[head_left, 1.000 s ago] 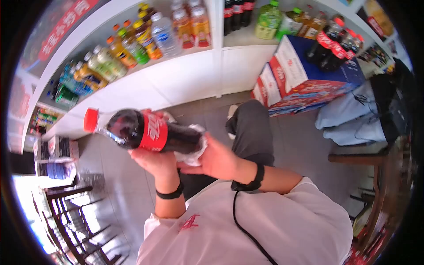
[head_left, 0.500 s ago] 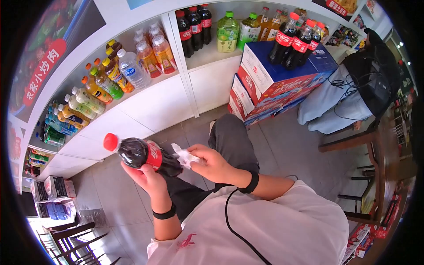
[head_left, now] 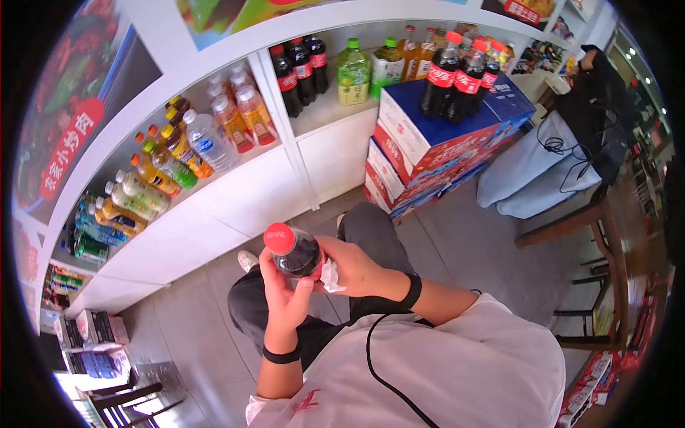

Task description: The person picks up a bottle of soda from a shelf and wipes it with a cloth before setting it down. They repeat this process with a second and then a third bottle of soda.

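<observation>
A cola bottle (head_left: pixel 298 258) with a red cap and dark contents stands nearly upright above my lap, its cap toward the camera. My left hand (head_left: pixel 287 294) is wrapped round its near left side, thumb across the front. On the bottle's right side rests my right hand (head_left: pixel 351 267), with a crumpled white tissue (head_left: pixel 331 277) pressed between its fingers and the bottle. The lower part of the bottle is hidden by the hands and tissue.
White shelves (head_left: pixel 325 121) with rows of drink bottles curve along the front. Several cola bottles (head_left: pixel 465 82) stand on stacked blue and red boxes (head_left: pixel 457 132). At the right are a person in light jeans (head_left: pixel 531 167) and a wooden chair (head_left: pixel 564 222). Another chair (head_left: pixel 118 399) is lower left.
The bottle has swung from lying tilted left to nearly upright and moved right. My right hand with the tissue has come against its side. The camera view has shifted slightly.
</observation>
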Demonstrator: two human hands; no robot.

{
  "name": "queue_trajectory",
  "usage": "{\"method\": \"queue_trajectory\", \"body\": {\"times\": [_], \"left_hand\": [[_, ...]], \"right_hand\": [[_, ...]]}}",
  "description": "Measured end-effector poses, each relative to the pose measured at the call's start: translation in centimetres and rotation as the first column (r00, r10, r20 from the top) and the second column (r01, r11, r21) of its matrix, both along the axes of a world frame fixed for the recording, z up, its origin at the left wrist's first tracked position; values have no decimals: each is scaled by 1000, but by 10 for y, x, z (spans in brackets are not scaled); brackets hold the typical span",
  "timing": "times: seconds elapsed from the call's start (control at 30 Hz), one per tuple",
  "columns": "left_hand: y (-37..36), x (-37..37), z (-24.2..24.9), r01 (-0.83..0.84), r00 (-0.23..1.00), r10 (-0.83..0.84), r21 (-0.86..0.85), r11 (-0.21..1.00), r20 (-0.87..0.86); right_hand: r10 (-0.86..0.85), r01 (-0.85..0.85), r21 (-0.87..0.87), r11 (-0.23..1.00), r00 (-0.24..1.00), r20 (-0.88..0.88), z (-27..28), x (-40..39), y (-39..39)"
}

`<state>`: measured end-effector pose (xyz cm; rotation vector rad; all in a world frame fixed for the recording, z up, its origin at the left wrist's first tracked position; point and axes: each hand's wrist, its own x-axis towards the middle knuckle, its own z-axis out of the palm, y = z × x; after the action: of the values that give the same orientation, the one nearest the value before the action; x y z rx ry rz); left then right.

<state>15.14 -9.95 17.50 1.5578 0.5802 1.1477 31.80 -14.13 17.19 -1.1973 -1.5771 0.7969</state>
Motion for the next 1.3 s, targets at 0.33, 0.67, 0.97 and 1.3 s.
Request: {"method": "queue_trajectory", "body": {"times": [0.33, 0.67, 0.97, 1.3], "left_hand": [[70, -98, -71, -64, 769, -40, -139, 988, -637], [86, -153, -134, -227, 304, 109, 39, 973, -947], [86, -149, -168, -254, 189, 387, 336, 907, -903], [90, -136, -166, -267, 139, 431, 385, 883, -892]], "right_hand": [[-770, 781, 258, 569, 616, -167, 29, 215, -12], [-964, 898, 440, -9, 109, -243, 3, 463, -17], [-942, 965, 179, 194, 234, -242, 12, 536, 27], [-867, 887, 100, 452, 463, -184, 5, 537, 39]]}}
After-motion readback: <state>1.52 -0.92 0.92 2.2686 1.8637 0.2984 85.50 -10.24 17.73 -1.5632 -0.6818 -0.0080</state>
